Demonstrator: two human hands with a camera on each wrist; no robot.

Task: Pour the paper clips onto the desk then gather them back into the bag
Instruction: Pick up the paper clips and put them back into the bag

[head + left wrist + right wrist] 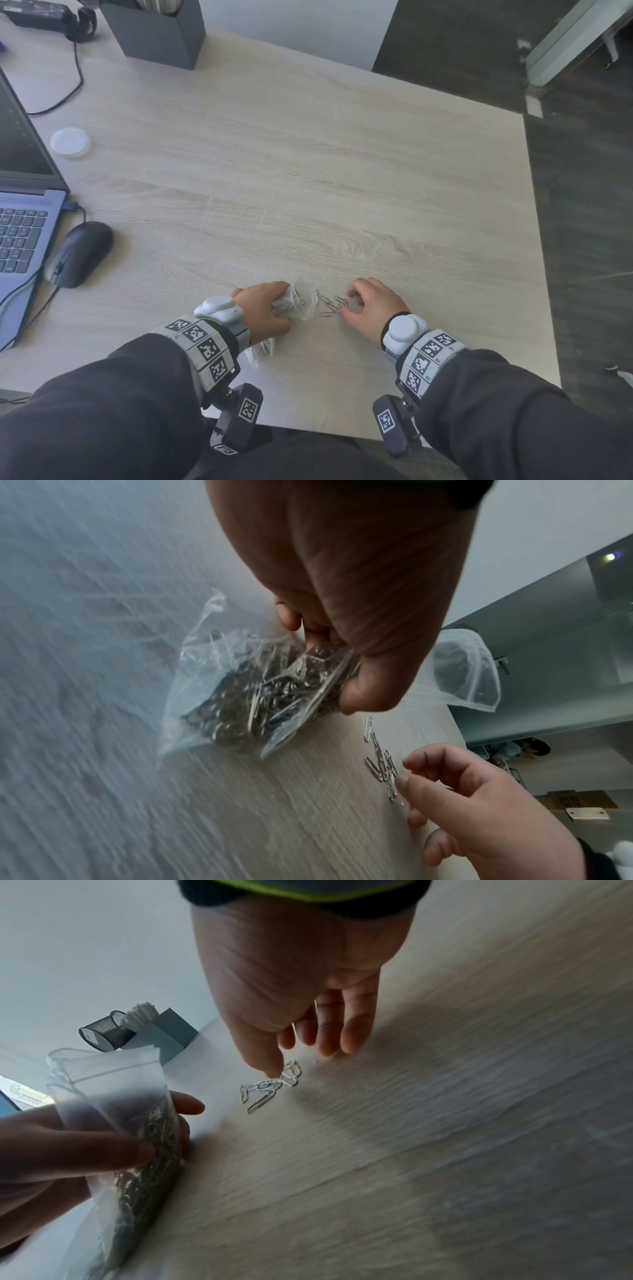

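Observation:
A clear plastic bag (303, 303) (240, 693) (137, 1123) holding a heap of silver paper clips lies tilted on the desk, its mouth facing right. My left hand (267, 310) (342, 588) (51, 1150) grips it, thumb and fingers pinching its middle. Several loose paper clips (330, 305) (380, 764) (270, 1088) lie in a small cluster just right of the bag's mouth. My right hand (371, 305) (479, 804) (291, 974) hovers over them with relaxed fingers; its thumb tip touches the cluster and it grips nothing.
A laptop (24, 212) and a black mouse (80, 253) with its cable sit at the left. A white round lid (71, 142) and a dark holder box (157, 31) stand further back. The desk's right edge (537, 246) drops to dark floor.

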